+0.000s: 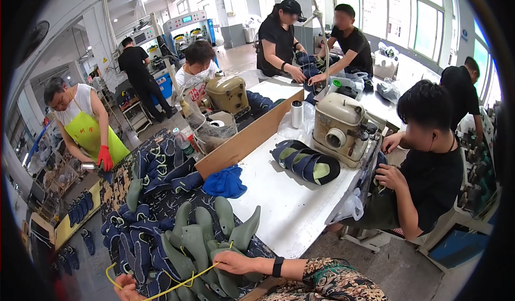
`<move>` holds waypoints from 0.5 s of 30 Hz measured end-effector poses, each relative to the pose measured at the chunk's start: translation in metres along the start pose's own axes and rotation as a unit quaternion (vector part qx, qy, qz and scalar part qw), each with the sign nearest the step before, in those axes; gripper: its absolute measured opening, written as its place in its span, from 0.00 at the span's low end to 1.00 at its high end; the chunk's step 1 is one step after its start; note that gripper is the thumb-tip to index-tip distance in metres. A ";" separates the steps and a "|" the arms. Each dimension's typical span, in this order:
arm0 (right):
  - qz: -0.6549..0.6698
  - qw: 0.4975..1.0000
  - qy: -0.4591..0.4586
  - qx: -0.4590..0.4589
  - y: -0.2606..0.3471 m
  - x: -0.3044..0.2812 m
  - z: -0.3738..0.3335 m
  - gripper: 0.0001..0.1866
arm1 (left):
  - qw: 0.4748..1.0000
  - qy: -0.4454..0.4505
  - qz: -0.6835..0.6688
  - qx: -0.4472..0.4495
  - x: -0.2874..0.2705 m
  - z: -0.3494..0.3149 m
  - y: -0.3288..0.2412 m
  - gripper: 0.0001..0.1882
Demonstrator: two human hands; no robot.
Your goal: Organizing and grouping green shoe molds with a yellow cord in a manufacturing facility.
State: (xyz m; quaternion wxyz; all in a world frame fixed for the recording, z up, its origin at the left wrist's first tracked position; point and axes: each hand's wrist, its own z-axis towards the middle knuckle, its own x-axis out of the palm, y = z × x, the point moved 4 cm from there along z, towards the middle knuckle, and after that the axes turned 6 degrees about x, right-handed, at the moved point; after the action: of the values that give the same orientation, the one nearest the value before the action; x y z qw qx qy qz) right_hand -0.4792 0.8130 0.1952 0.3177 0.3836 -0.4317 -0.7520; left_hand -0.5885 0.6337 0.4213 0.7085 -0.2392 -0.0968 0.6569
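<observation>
A thin yellow cord (185,280) runs taut between my two hands over a pile of shoe parts. My right hand (235,262), with a black band at the wrist, pinches its upper end beside the green shoe lasts (196,242). At the lower edge my left hand (127,288) is closed round the other stretch, and a loose end curls up beyond its fingers. Part of this hand is cut off by the frame. Navy shoe uppers (142,247) are heaped left of the lasts, several with their soles showing. Short yellow cord pieces poke out between the lasts.
A blue cloth (225,182) and a row of nested navy-green uppers (306,162) lie past the lasts. A wooden board (252,132) divides the white table (279,210). Beige sewing machines (340,127) stand on it. Co-workers sit or stand around, one close at right (429,167).
</observation>
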 end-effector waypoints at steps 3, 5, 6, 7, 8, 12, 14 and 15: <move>0.023 1.000 0.002 0.019 -0.005 0.002 0.004 0.12 | 0.999 0.001 -0.034 -0.007 -0.009 -0.009 0.004 0.15; 0.028 0.998 0.011 0.058 -0.009 0.004 0.006 0.12 | 0.995 -0.007 -0.044 -0.087 -0.015 -0.024 0.018 0.16; 0.040 0.997 0.005 0.071 -0.011 0.003 0.007 0.12 | 0.984 -0.015 -0.054 -0.167 -0.019 -0.034 0.028 0.16; 0.052 0.995 0.001 0.084 -0.013 0.003 0.008 0.12 | 0.984 -0.016 -0.053 -0.168 -0.020 -0.037 0.026 0.16; 0.052 0.995 0.002 0.084 -0.014 0.004 0.007 0.12 | 0.981 0.013 -0.040 -0.189 -0.019 -0.043 0.023 0.17; 0.011 0.996 -0.010 0.084 -0.018 0.006 0.005 0.12 | 0.971 0.069 -0.037 -0.227 -0.014 -0.074 0.025 0.19; -0.002 0.997 -0.023 0.072 -0.015 0.006 0.003 0.13 | 0.962 0.096 -0.036 -0.254 -0.010 -0.083 0.018 0.17; -0.005 0.997 -0.028 0.069 -0.014 0.005 0.002 0.13 | 0.954 0.108 -0.043 -0.277 -0.011 -0.093 0.026 0.15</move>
State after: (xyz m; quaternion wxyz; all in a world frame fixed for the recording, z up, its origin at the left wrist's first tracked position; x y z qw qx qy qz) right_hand -0.4855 0.8155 0.1820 0.2742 0.3862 -0.4895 -0.7322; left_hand -0.5710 0.6043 0.3304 0.6483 -0.4910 -0.2079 0.5435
